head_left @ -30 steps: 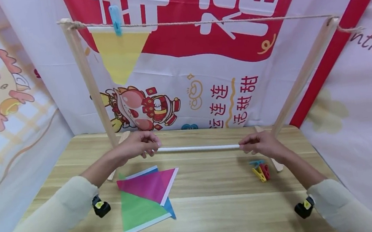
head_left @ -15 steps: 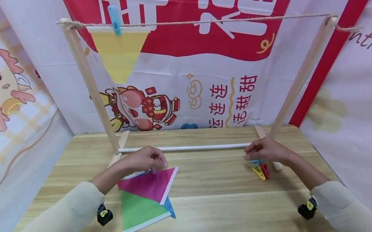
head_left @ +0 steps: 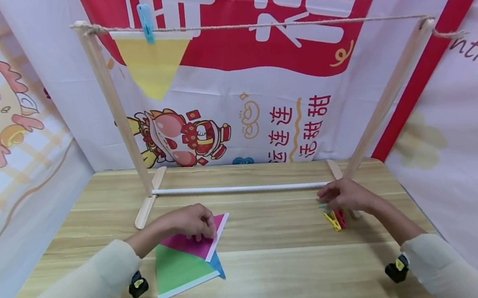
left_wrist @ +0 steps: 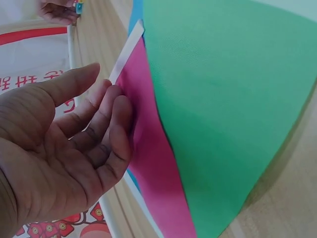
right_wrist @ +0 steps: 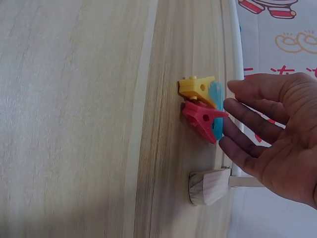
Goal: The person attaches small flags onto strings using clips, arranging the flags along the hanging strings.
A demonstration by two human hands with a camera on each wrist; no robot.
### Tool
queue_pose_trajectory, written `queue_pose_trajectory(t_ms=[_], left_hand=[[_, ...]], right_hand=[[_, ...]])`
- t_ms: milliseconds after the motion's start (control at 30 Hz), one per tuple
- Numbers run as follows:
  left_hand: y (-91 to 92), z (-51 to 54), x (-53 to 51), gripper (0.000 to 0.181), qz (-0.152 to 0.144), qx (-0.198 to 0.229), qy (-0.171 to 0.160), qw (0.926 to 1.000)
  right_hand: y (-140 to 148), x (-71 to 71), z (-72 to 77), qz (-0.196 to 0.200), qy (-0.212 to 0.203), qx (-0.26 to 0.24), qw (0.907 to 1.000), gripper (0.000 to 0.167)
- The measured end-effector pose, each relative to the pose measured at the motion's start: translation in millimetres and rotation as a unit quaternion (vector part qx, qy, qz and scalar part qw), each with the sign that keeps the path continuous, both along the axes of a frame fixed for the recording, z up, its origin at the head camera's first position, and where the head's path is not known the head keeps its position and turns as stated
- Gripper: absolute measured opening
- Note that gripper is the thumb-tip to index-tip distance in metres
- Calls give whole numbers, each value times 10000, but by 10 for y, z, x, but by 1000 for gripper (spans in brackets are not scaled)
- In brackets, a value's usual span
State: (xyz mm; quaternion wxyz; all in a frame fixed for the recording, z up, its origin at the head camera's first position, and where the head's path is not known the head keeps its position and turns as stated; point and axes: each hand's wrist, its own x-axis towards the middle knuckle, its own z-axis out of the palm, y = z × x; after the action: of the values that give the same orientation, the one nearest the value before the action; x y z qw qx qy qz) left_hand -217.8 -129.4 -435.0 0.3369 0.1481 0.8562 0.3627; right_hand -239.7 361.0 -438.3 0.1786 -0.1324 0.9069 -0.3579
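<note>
My left hand (head_left: 194,221) is over a pink triangular pennant (left_wrist: 148,168) with a white edge strip. In the left wrist view the fingers curl loosely at that strip, and the thumb stands apart from them. Beneath lie a green pennant (head_left: 183,269) and a partly covered blue pennant (head_left: 217,264). My right hand (head_left: 345,195) hovers at a small group of clothespins, its fingers relaxed and spread. Closest to its fingertips is a blue clothespin (right_wrist: 218,94); whether they touch it is unclear. A yellow clothespin (right_wrist: 197,89) and a red clothespin (right_wrist: 200,119) lie beside it.
Two wooden posts, left (head_left: 111,99) and right (head_left: 385,98), carry a taut twine (head_left: 273,23). A yellow pennant (head_left: 153,60) hangs there from a light-blue clothespin (head_left: 146,24). Low between the posts runs a white rod (head_left: 243,188). A printed cloth (head_left: 209,81) stands behind the table.
Both hands have left the white rod. The left came down and toward me onto the pink pennant; the right lowered slightly to the clothespins. The rod now stays between the posts.
</note>
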Motion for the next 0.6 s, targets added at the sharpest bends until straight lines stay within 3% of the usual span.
queue_pose_trajectory(t_ms=[233, 600], left_hand=[[51, -60, 37, 22, 284, -276, 53, 9992], [168, -132, 106, 38, 385, -927, 916, 9907]], right_hand=[[18, 4, 36, 226, -95, 128, 9996, 48], [-9, -40, 4, 586, 143, 513, 9969, 43]])
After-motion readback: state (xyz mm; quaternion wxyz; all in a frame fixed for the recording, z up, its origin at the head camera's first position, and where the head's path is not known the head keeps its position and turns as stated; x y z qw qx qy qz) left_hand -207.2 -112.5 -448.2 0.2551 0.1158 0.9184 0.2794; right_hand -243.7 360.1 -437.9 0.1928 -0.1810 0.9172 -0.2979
